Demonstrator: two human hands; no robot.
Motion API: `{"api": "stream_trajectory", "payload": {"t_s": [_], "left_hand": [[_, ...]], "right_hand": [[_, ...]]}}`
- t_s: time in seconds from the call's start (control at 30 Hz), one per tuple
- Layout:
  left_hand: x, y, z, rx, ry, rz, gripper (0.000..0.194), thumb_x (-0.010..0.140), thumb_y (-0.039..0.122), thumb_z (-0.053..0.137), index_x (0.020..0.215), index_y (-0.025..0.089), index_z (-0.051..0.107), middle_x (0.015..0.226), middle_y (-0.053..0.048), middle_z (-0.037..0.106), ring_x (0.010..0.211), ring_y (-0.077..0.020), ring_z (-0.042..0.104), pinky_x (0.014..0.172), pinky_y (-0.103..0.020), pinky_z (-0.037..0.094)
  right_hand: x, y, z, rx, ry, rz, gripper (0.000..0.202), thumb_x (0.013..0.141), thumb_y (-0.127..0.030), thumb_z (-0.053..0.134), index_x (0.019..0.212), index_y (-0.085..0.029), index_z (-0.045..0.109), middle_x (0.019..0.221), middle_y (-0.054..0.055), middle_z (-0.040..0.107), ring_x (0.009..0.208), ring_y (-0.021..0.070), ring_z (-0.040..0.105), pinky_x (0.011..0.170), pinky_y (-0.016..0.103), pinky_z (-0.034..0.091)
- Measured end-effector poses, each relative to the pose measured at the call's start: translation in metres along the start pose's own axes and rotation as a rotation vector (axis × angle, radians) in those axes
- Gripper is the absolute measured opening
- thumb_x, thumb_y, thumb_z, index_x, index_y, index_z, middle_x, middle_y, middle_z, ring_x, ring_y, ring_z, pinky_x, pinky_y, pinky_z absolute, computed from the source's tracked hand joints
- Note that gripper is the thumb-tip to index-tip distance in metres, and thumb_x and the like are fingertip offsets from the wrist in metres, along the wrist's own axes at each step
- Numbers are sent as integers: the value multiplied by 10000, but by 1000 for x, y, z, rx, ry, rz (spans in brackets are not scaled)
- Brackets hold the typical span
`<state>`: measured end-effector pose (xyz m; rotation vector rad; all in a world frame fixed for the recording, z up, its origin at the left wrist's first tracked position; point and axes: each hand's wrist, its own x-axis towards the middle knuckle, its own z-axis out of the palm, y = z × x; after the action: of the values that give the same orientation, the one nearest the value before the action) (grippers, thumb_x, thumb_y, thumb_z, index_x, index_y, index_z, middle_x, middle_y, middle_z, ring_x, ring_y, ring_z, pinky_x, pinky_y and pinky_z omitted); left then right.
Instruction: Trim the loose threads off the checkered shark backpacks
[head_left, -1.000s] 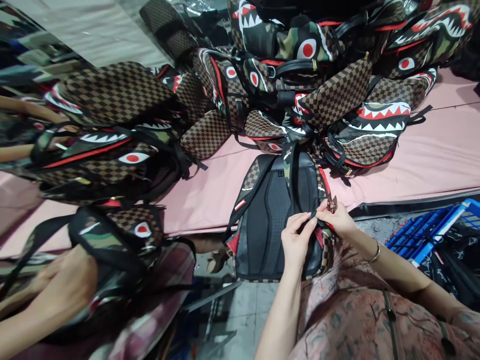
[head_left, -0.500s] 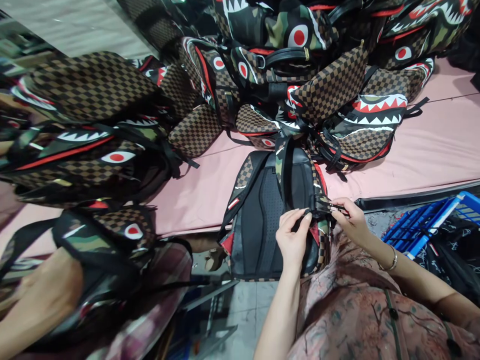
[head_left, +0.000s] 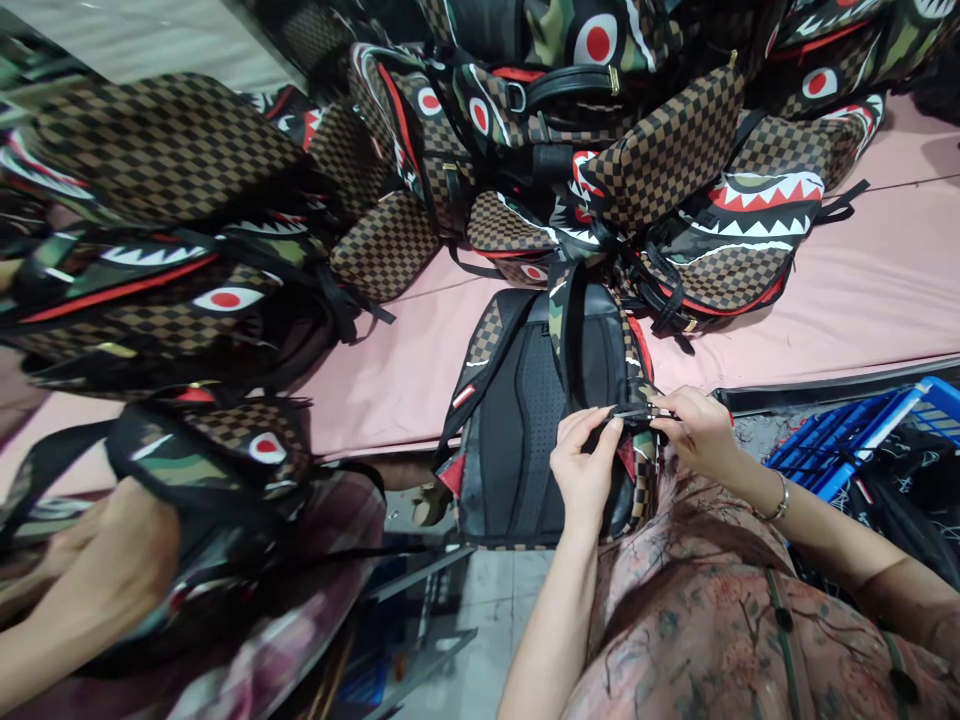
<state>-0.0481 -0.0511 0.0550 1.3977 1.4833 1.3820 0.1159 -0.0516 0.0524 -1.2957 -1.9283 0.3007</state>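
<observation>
A backpack (head_left: 517, 430) with a black padded back panel, brown check sides and red corner pieces lies back side up, partly on the pink table edge and partly over my lap. Its shoulder straps (head_left: 566, 330) run up the middle and left side. My left hand (head_left: 586, 450) pinches a thin black strap (head_left: 621, 411) over the panel's right side, thumb against fingers. Close beside it, my right hand (head_left: 696, 430) is closed on a small dark piece with a metallic glint, at the strap's other end. Its exact kind is hidden by the fingers.
Several checked shark-face bags (head_left: 600, 90) are heaped across the pink table (head_left: 847, 290). At the left, a co-worker's hand (head_left: 142, 550) works on another bag (head_left: 225, 450). A blue crate (head_left: 862, 440) holding black items stands at the right.
My right hand has come slightly inward and up, closer to my left hand. The strap between them now looks straighter. The view has shifted a little, and the co-worker's hand has moved slightly right.
</observation>
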Motion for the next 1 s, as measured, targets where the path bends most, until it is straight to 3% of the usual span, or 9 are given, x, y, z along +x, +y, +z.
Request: {"api": "stream_trajectory", "payload": {"t_s": [0.23, 0.43, 0.7, 1.0], "left_hand": [[-1, 2, 1, 21, -13, -3, 153, 695, 274, 675, 832, 214, 706, 840, -46, 659, 858, -175, 585, 847, -353, 458], [0, -1, 0, -85, -29, -110, 155, 684, 273, 683, 822, 205, 708, 857, -47, 662, 863, -172, 592, 865, -353, 454], [0, -5, -1, -219, -35, -277, 196, 659, 272, 704, 829, 176, 706, 878, -56, 664, 866, -170, 605, 864, -341, 457], [0, -6, -3, -175, -47, -257, 189, 669, 272, 695, 832, 177, 702, 876, -51, 666, 850, -164, 607, 836, -320, 465]], "right_hand": [[3, 2, -2, 118, -17, 38, 222, 892, -297, 430, 874, -177, 616, 791, 57, 640, 740, 181, 563, 653, 298, 415], [2, 11, 4, 338, 27, 242, 117, 844, -266, 495, 845, -202, 593, 788, 27, 632, 726, 160, 578, 661, 282, 444], [-8, 14, 12, 225, 83, 53, 132, 855, -241, 489, 913, -187, 595, 824, 58, 632, 758, 182, 564, 673, 317, 445], [-1, 8, 15, 151, 101, 2, 166, 866, -241, 474, 923, -174, 614, 788, 61, 630, 744, 182, 559, 664, 317, 452]]}}
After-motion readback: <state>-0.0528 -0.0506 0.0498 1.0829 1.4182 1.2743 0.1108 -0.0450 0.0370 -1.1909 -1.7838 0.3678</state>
